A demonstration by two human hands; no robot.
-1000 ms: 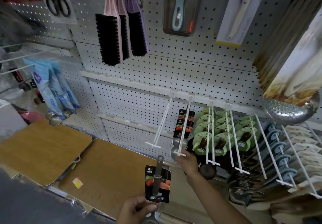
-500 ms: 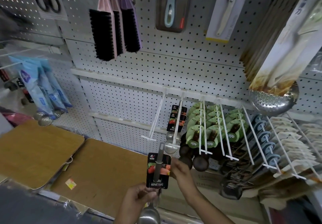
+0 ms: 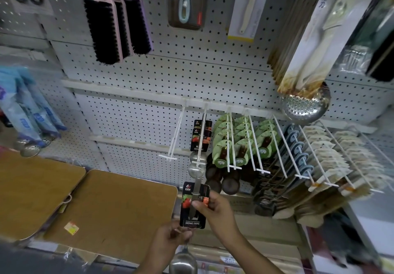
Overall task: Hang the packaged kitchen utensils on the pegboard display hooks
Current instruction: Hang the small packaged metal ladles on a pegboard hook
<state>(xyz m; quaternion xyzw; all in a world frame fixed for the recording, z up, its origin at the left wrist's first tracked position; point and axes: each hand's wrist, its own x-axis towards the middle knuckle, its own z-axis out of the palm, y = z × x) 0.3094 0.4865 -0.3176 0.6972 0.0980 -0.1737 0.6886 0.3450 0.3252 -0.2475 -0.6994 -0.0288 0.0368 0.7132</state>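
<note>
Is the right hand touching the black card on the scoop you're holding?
Touching. The head view shows the right hand with thumb and fingers pinching the black card; no gap shows.

both hands [image 3: 168,239] [image 3: 215,209] on a carded metal scoop [image 3: 193,206] below the pegboard hook [image 3: 200,145]

Two bare forearms and hands [image 3: 215,209], no sleeves visible

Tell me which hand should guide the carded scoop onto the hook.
Right, probably. The right hand pinches the card near its upper end, just below the hook holding matching scoops. The left hand grips the lower handle, farther from the hook.
</note>
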